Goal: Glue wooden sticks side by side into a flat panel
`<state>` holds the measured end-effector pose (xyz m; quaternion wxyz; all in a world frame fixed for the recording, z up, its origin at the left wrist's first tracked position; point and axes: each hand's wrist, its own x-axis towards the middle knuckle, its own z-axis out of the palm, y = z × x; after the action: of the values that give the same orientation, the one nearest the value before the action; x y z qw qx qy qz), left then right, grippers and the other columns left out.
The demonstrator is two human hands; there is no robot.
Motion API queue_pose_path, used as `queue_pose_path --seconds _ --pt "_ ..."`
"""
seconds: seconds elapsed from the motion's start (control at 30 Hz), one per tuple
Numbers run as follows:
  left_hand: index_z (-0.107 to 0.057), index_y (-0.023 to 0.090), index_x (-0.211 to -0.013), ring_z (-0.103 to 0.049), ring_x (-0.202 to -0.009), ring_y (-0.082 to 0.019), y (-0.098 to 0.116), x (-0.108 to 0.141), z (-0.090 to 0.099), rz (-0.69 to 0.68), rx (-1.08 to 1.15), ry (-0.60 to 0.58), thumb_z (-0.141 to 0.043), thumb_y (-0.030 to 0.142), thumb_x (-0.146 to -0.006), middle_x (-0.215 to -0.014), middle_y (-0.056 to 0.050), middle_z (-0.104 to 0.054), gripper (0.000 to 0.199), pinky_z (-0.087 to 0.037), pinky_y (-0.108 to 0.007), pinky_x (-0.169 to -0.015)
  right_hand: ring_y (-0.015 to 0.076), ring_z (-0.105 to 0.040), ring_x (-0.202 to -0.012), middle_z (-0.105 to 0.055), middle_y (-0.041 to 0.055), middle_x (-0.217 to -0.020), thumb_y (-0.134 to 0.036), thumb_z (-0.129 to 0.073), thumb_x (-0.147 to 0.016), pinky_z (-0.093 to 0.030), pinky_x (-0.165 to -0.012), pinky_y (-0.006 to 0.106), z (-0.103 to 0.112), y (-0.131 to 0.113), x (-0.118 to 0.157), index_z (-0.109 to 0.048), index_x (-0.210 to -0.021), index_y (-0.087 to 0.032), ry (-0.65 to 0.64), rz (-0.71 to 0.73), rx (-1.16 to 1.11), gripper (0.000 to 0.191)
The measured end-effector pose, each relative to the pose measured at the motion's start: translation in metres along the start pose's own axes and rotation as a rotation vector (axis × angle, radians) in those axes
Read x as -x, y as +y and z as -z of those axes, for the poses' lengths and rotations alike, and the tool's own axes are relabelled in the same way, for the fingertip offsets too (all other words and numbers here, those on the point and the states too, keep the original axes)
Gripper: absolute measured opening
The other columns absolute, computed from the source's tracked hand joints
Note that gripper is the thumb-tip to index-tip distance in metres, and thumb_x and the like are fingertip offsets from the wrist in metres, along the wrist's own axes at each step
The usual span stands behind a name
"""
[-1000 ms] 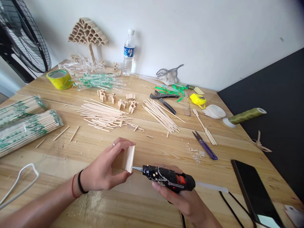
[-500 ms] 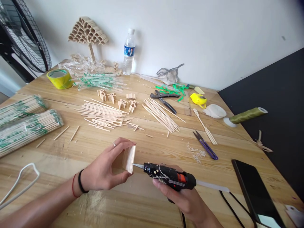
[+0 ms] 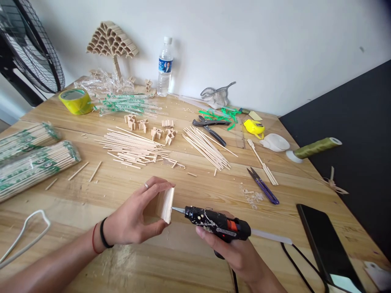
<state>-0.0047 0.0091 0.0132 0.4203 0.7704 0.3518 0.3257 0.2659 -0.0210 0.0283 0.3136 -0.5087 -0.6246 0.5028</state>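
Note:
Between the thumb and fingers of my left hand (image 3: 140, 213) is a small panel of wooden sticks (image 3: 166, 204) joined side by side, held up on edge above the table. My right hand (image 3: 235, 250) is wrapped round the handle of a black hot glue gun (image 3: 216, 224). Its metal nozzle points left and is at the panel's right-hand face, touching or very nearly so. A clear glue stick (image 3: 271, 236) sticks out of the gun's back end. Beyond my hands lie loose wooden sticks (image 3: 134, 146), a second stick pile (image 3: 206, 148) and several small stick assemblies (image 3: 157, 133).
Purple thread snips (image 3: 263, 186), a phone (image 3: 328, 244) and pliers (image 3: 210, 123) lie to the right. Packed stick bundles (image 3: 39, 167), yellow tape (image 3: 75, 101) and a white cable (image 3: 26, 232) are left. A water bottle (image 3: 165, 69) and a stick-built tree (image 3: 113, 44) stand behind.
The view has shifted very slightly. Both hands keep their holds, and the glue gun nozzle stays at the panel, with hardly any movement.

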Motion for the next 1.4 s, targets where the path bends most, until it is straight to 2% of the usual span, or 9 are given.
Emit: queue_pose_path --seconds 0.47,1.0,1.4 --pt "-0.048 0.027 -0.148 -0.059 -0.128 -0.028 0.000 -0.001 0.001 -0.011 0.008 -0.006 -0.070 0.012 -0.085 -0.139 -0.010 -0.056 0.068 -0.051 -0.041 -0.108 0.0250 -0.066 -0.080 -0.070 0.0034 -0.080 -0.045 -0.072 -0.093 -0.053 -0.078 0.035 0.000 0.004 0.003 -0.072 -0.078 -0.023 0.027 -0.072 -0.010 0.026" --pt "-0.049 0.028 -0.148 -0.060 -0.125 -0.027 0.000 -0.001 0.000 -0.010 0.034 -0.022 -0.070 0.010 -0.083 -0.138 -0.009 -0.056 0.071 -0.051 -0.039 -0.105 0.0220 -0.060 -0.075 -0.063 0.0010 -0.076 -0.049 -0.071 -0.094 -0.050 -0.074 0.033 -0.001 0.009 0.003 -0.067 -0.077 -0.022 0.041 -0.083 -0.019 0.032" --pt "-0.050 0.028 -0.149 -0.059 -0.126 -0.027 0.000 -0.002 0.001 -0.018 0.030 -0.022 -0.071 0.009 -0.083 -0.138 -0.009 -0.055 0.072 -0.050 -0.039 -0.107 0.0255 -0.067 -0.085 -0.072 0.0039 -0.084 -0.050 -0.073 -0.094 -0.054 -0.081 0.034 -0.002 0.014 0.005 -0.075 -0.086 -0.022 0.068 -0.089 -0.038 0.030"
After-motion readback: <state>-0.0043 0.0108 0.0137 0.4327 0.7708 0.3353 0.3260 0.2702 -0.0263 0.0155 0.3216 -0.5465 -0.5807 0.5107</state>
